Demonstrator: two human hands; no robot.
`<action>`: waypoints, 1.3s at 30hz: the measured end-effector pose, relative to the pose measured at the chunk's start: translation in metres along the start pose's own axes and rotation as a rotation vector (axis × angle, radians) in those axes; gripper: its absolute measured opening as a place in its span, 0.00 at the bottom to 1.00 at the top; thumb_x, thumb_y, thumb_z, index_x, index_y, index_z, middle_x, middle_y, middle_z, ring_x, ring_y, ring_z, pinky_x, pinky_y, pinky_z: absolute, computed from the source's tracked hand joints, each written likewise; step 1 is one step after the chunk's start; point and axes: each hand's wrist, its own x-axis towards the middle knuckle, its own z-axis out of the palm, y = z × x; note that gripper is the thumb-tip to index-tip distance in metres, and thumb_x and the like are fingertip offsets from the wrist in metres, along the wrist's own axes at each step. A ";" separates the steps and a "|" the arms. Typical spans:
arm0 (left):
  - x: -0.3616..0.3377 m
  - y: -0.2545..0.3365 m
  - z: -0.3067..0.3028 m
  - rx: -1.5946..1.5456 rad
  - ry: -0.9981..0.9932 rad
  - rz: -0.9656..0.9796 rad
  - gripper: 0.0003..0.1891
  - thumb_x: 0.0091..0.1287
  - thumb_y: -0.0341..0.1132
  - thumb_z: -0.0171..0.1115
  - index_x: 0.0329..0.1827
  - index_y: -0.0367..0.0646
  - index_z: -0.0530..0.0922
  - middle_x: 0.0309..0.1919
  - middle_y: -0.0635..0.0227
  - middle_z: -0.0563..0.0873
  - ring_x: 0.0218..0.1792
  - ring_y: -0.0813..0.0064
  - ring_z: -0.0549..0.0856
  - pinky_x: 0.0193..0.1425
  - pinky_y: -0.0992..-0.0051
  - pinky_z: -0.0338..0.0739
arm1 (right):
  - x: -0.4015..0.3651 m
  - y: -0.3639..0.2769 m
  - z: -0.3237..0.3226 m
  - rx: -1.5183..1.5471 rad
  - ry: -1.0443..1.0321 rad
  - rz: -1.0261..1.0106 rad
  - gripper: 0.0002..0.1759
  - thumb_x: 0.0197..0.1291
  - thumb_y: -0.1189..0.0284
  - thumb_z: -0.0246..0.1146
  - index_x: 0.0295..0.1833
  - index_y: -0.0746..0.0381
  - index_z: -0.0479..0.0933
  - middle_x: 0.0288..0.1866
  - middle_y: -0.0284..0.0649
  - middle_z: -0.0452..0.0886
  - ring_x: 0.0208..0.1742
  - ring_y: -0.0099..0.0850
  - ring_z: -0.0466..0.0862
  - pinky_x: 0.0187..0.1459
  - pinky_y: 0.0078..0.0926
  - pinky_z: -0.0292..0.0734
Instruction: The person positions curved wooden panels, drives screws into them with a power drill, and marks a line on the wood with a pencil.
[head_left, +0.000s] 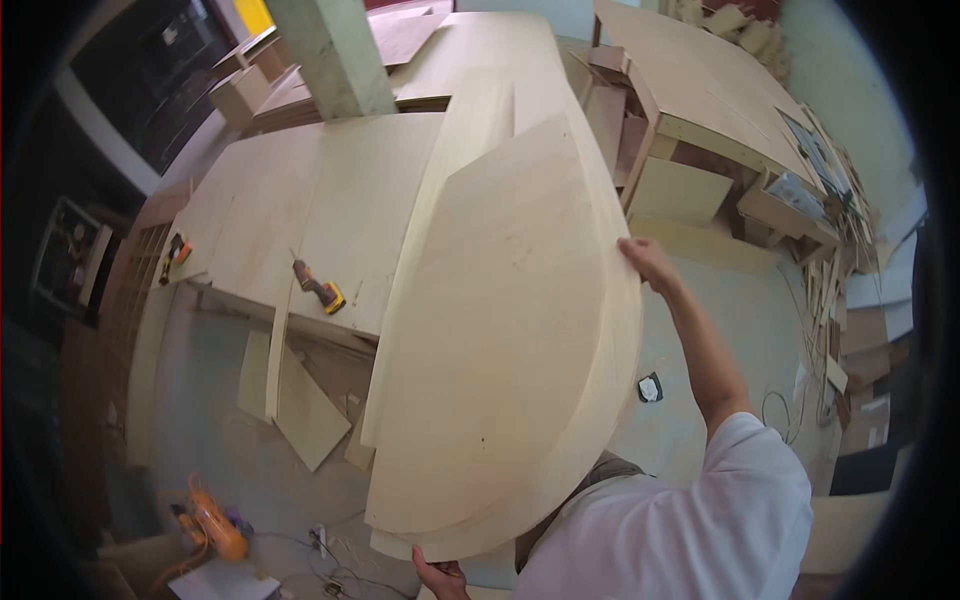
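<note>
A large plywood panel (500, 330) with a rounded edge lies in front of me, on top of a second curved plywood panel (622, 330) whose rim shows along the right and bottom. My right hand (648, 262) grips the right edge of these panels with bent fingers. At the near end, my left hand (440, 575) pinches the bottom edge, thumb on top and fingers partly hidden below. Which of the stacked sheets each hand holds is hard to separate. To the left, a cordless drill (318, 288) rests on the plywood-covered worktable (350, 190).
Another power tool (177, 255) sits at the worktable's left end. A concrete pillar (333, 60) rises behind. At right stands a second plywood table (700, 80) beside wood scraps (825, 300). An orange machine (215, 525), cables and a small black object (650, 387) are on the floor.
</note>
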 end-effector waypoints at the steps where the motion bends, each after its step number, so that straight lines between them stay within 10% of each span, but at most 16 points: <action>1: -0.012 0.001 -0.008 -0.020 0.000 -0.011 0.15 0.71 0.48 0.54 0.38 0.46 0.78 0.22 0.74 0.81 0.14 0.80 0.73 0.16 0.82 0.68 | 0.008 -0.014 -0.006 0.066 0.015 -0.024 0.21 0.60 0.58 0.60 0.37 0.69 0.81 0.28 0.42 0.82 0.21 0.30 0.80 0.20 0.29 0.72; 4: -0.005 -0.016 -0.063 -0.229 -0.399 -0.105 0.25 0.73 0.55 0.50 0.46 0.37 0.78 0.28 0.65 0.84 0.26 0.71 0.81 0.28 0.77 0.74 | 0.023 -0.072 -0.018 0.267 0.019 -0.193 0.20 0.59 0.60 0.60 0.39 0.69 0.80 0.28 0.39 0.81 0.27 0.30 0.80 0.31 0.30 0.76; 9: -0.137 0.025 0.038 -0.163 -0.016 -0.064 0.11 0.70 0.44 0.56 0.31 0.50 0.75 0.16 0.76 0.75 0.09 0.85 0.64 0.08 0.85 0.56 | 0.007 -0.158 -0.014 0.618 -0.087 -0.414 0.31 0.64 0.49 0.57 0.54 0.69 0.75 0.50 0.41 0.79 0.50 0.28 0.78 0.45 0.31 0.75; 12: -0.179 0.027 0.069 -0.160 0.050 -0.087 0.12 0.70 0.44 0.55 0.30 0.49 0.74 0.16 0.76 0.75 0.09 0.85 0.64 0.08 0.85 0.55 | -0.037 -0.179 0.021 0.494 0.396 -1.106 0.37 0.67 0.41 0.47 0.52 0.67 0.75 0.54 0.44 0.75 0.55 0.36 0.75 0.57 0.42 0.69; 14: -0.187 0.018 0.088 -0.154 0.090 -0.117 0.13 0.71 0.44 0.54 0.30 0.48 0.74 0.16 0.75 0.74 0.10 0.85 0.64 0.08 0.85 0.55 | -0.057 -0.197 0.028 0.478 0.545 -1.450 0.31 0.68 0.46 0.45 0.40 0.65 0.76 0.42 0.42 0.76 0.46 0.39 0.74 0.60 0.46 0.65; 19: -0.206 0.002 0.109 -0.164 0.078 -0.290 0.15 0.71 0.45 0.53 0.31 0.44 0.76 0.16 0.71 0.75 0.13 0.80 0.69 0.12 0.79 0.62 | -0.022 -0.220 -0.005 0.557 0.268 -1.457 0.17 0.55 0.63 0.54 0.18 0.61 0.67 0.20 0.38 0.68 0.28 0.37 0.66 0.48 0.38 0.65; 22: -0.185 0.007 0.058 0.675 -0.026 0.258 0.14 0.70 0.41 0.54 0.32 0.39 0.76 0.17 0.66 0.76 0.18 0.71 0.74 0.22 0.72 0.70 | -0.001 -0.256 -0.005 0.594 0.276 -1.474 0.15 0.48 0.67 0.57 0.15 0.61 0.64 0.16 0.38 0.63 0.25 0.35 0.64 0.38 0.32 0.60; 25: -0.246 0.011 0.139 1.572 0.228 1.162 0.12 0.69 0.35 0.54 0.31 0.34 0.75 0.23 0.61 0.79 0.26 0.62 0.79 0.33 0.66 0.72 | 0.019 -0.286 -0.001 0.489 0.280 -1.514 0.15 0.47 0.67 0.58 0.15 0.61 0.66 0.15 0.39 0.63 0.24 0.36 0.64 0.38 0.33 0.60; 28: -0.148 0.004 0.036 1.553 0.113 1.091 0.10 0.67 0.30 0.55 0.36 0.29 0.78 0.30 0.56 0.83 0.32 0.61 0.81 0.39 0.64 0.74 | 0.022 -0.326 0.019 0.477 0.270 -1.509 0.17 0.51 0.66 0.57 0.14 0.60 0.65 0.14 0.41 0.64 0.22 0.39 0.64 0.36 0.35 0.59; 32: -0.234 -0.002 0.179 1.298 0.078 1.251 0.13 0.67 0.30 0.58 0.48 0.27 0.78 0.35 0.52 0.84 0.37 0.64 0.80 0.42 0.65 0.74 | 0.035 -0.373 0.065 0.526 0.253 -1.496 0.23 0.54 0.61 0.60 0.11 0.60 0.69 0.12 0.40 0.68 0.22 0.40 0.70 0.40 0.36 0.63; 37: -0.227 0.010 0.210 0.805 0.123 1.115 0.14 0.67 0.30 0.61 0.54 0.36 0.78 0.42 0.60 0.84 0.41 0.67 0.81 0.44 0.68 0.75 | 0.036 -0.405 0.123 0.352 0.172 -1.482 0.24 0.60 0.49 0.60 0.38 0.61 0.80 0.44 0.52 0.78 0.53 0.48 0.74 0.65 0.48 0.58; 39: -0.209 0.016 0.223 0.834 0.134 1.323 0.16 0.71 0.43 0.55 0.42 0.35 0.78 0.29 0.65 0.81 0.26 0.74 0.77 0.32 0.74 0.71 | 0.031 -0.375 0.147 0.363 0.090 -1.426 0.30 0.61 0.44 0.58 0.54 0.59 0.77 0.61 0.57 0.69 0.67 0.53 0.64 0.71 0.55 0.50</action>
